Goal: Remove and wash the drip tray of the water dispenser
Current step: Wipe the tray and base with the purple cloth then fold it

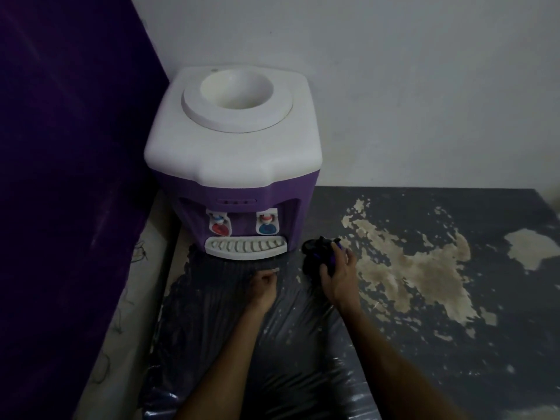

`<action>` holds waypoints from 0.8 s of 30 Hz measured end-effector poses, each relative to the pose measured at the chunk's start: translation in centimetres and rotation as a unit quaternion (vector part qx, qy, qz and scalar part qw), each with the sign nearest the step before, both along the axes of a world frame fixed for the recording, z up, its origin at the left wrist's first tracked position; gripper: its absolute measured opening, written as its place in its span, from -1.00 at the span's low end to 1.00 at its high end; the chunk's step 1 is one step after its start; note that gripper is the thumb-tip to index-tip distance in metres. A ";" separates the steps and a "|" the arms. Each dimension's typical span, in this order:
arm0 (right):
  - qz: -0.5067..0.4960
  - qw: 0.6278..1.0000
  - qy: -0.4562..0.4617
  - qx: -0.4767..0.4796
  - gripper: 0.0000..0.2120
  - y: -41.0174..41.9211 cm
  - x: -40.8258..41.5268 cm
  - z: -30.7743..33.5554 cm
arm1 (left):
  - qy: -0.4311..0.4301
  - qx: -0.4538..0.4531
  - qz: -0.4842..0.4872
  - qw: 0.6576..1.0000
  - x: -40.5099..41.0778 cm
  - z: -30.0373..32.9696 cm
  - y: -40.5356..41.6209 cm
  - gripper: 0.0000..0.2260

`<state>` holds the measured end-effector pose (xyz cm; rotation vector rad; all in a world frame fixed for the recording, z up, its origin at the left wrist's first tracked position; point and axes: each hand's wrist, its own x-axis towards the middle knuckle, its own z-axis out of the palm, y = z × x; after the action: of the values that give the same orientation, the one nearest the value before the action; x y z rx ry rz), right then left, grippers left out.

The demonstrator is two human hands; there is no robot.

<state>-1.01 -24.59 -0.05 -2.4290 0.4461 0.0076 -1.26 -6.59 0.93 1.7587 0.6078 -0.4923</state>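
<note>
Facing one dispenser, one drip tray, two taps.

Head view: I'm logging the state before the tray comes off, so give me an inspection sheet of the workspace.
Surface: dark worktop with pale worn patches; glossy wrinkled plastic sheet in front of the dispenser.
Job's things: water dispenser stands in the corner, no bottle on top; white drip tray is in its slot under the two taps.
Clutter: nothing seen apart from the held cloth.
Grips: left hand curled, holding nothing, just short of the tray; right hand holds a dark and purple cloth.
Cables: nothing seen.
Surroundings: white wall behind, purple panel at left.
</note>
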 end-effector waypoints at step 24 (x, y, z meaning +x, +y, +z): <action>0.038 0.882 0.113 0.456 -0.56 -10.1 6.0 4.6 | -0.127 0.027 -0.046 0.990 4.5 2.5 -13.2 -0.90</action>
<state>4.94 -34.65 4.52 -1.5062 0.3374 0.4419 3.27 -19.82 3.43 1.8700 0.3639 -0.3090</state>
